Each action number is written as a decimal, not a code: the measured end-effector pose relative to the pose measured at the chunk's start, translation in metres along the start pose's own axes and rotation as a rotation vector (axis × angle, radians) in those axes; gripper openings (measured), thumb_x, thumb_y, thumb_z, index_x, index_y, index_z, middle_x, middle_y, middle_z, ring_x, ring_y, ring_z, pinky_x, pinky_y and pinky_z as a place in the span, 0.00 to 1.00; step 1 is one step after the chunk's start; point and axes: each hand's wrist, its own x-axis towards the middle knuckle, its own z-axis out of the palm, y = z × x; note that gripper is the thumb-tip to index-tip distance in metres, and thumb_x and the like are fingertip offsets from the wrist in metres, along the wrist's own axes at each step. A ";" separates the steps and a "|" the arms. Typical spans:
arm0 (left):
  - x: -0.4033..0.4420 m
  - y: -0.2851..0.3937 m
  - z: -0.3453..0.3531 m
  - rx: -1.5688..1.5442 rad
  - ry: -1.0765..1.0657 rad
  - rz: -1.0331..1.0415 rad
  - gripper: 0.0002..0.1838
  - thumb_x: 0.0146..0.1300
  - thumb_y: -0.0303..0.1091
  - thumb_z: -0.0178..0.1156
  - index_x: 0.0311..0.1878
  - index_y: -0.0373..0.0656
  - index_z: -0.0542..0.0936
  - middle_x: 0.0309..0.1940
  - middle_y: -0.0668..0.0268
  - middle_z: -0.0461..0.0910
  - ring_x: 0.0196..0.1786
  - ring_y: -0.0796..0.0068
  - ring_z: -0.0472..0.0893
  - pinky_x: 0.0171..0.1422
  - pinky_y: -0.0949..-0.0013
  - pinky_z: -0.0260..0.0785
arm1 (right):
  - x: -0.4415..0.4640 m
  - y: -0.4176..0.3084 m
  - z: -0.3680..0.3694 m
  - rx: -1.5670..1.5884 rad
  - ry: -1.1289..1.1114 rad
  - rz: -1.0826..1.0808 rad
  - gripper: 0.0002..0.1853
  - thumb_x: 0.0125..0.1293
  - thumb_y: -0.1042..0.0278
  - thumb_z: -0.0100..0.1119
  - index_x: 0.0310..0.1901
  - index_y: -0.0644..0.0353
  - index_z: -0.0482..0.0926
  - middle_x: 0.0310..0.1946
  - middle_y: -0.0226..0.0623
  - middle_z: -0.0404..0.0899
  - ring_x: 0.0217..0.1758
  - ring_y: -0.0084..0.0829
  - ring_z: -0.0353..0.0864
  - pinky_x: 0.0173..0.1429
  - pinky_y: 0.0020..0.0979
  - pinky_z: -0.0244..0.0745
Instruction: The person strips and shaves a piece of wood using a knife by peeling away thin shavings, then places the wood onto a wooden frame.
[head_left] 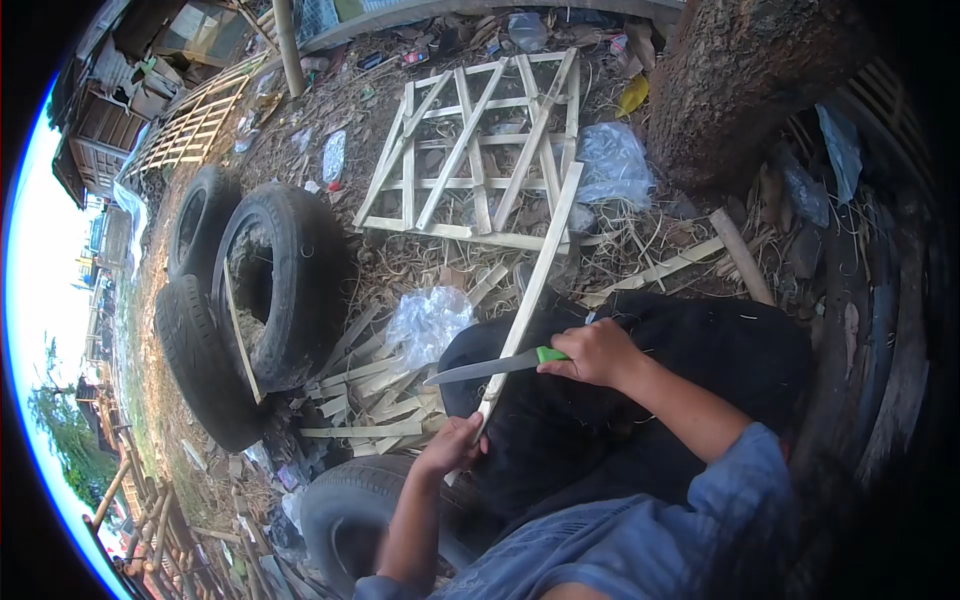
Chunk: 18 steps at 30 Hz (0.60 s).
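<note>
A long pale bamboo strip slants across my lap, its far end reaching up to a woven bamboo lattice on the ground. My left hand is closed around the strip's near end. In my right hand is a knife with a green handle, the fingers wrapped round it. The blade points left and lies across the strip just above my left hand; whether it cuts into the bamboo I cannot tell.
Several old tyres stand on the left, and one more tyre lies by my left arm. Cut bamboo pieces and a clear plastic bag are beside my knee. A tree trunk rises at the upper right.
</note>
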 end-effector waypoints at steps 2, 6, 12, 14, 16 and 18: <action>0.000 -0.002 0.001 -0.009 0.002 -0.001 0.33 0.73 0.58 0.44 0.22 0.40 0.78 0.09 0.73 0.64 0.10 0.82 0.61 0.16 0.76 0.54 | 0.006 0.015 0.000 -0.062 -0.004 -0.067 0.29 0.62 0.34 0.53 0.20 0.55 0.72 0.15 0.34 0.74 0.20 0.40 0.80 0.25 0.38 0.75; 0.001 -0.003 0.003 -0.084 0.012 -0.002 0.32 0.72 0.58 0.45 0.22 0.40 0.76 0.10 0.73 0.64 0.10 0.82 0.61 0.16 0.76 0.54 | 0.030 0.045 -0.002 -0.187 0.072 -0.183 0.29 0.63 0.34 0.53 0.21 0.54 0.71 0.16 0.34 0.73 0.21 0.39 0.80 0.25 0.38 0.74; -0.004 0.010 0.016 -0.088 0.075 -0.013 0.32 0.72 0.59 0.45 0.22 0.42 0.75 0.11 0.74 0.65 0.11 0.83 0.62 0.16 0.77 0.53 | 0.066 0.108 -0.053 -0.326 0.170 0.283 0.27 0.64 0.39 0.55 0.24 0.59 0.74 0.19 0.44 0.77 0.25 0.48 0.80 0.29 0.44 0.74; -0.002 0.010 0.018 -0.126 0.080 -0.001 0.31 0.72 0.60 0.45 0.23 0.42 0.75 0.11 0.74 0.64 0.11 0.83 0.62 0.16 0.77 0.53 | 0.074 0.102 -0.065 -0.364 0.166 0.229 0.27 0.66 0.40 0.53 0.26 0.60 0.76 0.21 0.47 0.79 0.28 0.50 0.81 0.33 0.46 0.75; -0.003 0.012 0.017 -0.127 0.063 -0.011 0.31 0.72 0.59 0.45 0.23 0.41 0.76 0.11 0.75 0.64 0.11 0.83 0.61 0.16 0.77 0.53 | 0.079 0.117 -0.067 -0.365 0.190 0.387 0.27 0.67 0.41 0.52 0.29 0.61 0.78 0.23 0.48 0.80 0.31 0.52 0.82 0.35 0.47 0.75; -0.006 0.005 0.017 -0.134 0.059 -0.029 0.31 0.72 0.59 0.45 0.24 0.41 0.76 0.10 0.75 0.64 0.11 0.83 0.61 0.16 0.76 0.52 | 0.077 0.153 -0.083 -0.359 0.274 0.697 0.28 0.70 0.40 0.47 0.32 0.61 0.81 0.25 0.48 0.81 0.33 0.52 0.83 0.36 0.49 0.76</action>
